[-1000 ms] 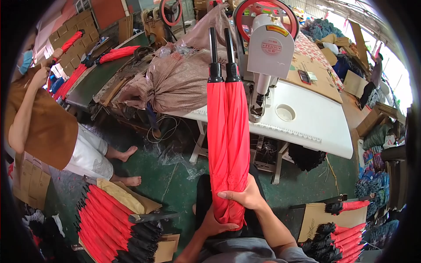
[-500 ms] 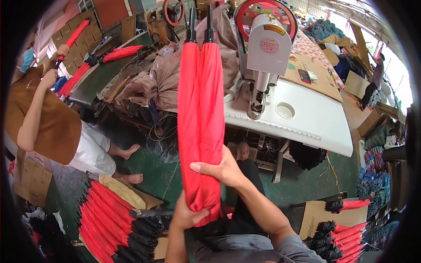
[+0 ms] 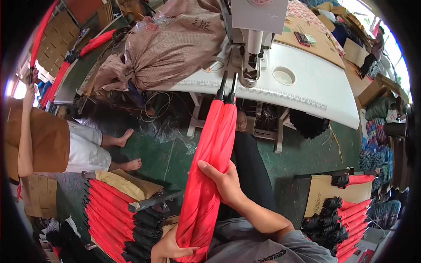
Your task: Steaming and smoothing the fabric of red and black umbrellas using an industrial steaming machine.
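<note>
Two closed red umbrellas lie side by side along my lap, their black shafts pointing up and away toward the sewing machine table. My right hand is wrapped round them near the middle, thumb across the top. Lower down, my left hand grips the same pair at the near end, where its fingers are partly hidden. Just beyond the black ends stands a white sewing machine on a white table with a ruler strip along its front edge.
At left, a co-worker in a brown top holds a long red umbrella. Stacks of red and black umbrellas rest at lower left and lower right. A large brown sack lies beside the machine. A phone is on cardboard.
The umbrellas have come down and toward me, tilting so their black ends lean right. Both hands still hold them. The view has shifted downward, and the co-worker's umbrella now stands more upright.
</note>
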Demonstrator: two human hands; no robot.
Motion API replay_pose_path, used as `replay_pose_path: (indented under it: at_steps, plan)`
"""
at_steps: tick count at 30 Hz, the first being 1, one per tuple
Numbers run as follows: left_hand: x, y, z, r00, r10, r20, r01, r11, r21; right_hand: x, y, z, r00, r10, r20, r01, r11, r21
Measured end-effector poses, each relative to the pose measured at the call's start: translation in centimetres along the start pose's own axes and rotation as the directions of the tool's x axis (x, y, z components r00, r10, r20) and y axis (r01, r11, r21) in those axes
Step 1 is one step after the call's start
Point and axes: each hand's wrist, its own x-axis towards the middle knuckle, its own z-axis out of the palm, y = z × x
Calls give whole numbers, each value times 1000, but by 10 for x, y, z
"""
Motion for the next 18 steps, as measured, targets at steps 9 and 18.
replay_pose_path:
  at_steps: [9,18]
  plan:
    - [38,36,17,997,-72,-37,61,966,-252,22,-29,-26,994,-85,-63,83,996,-35]
    - [68,57,19,998,-52,20,56,938,-342,53,-50,-41,994,-73,-81,78,995,61]
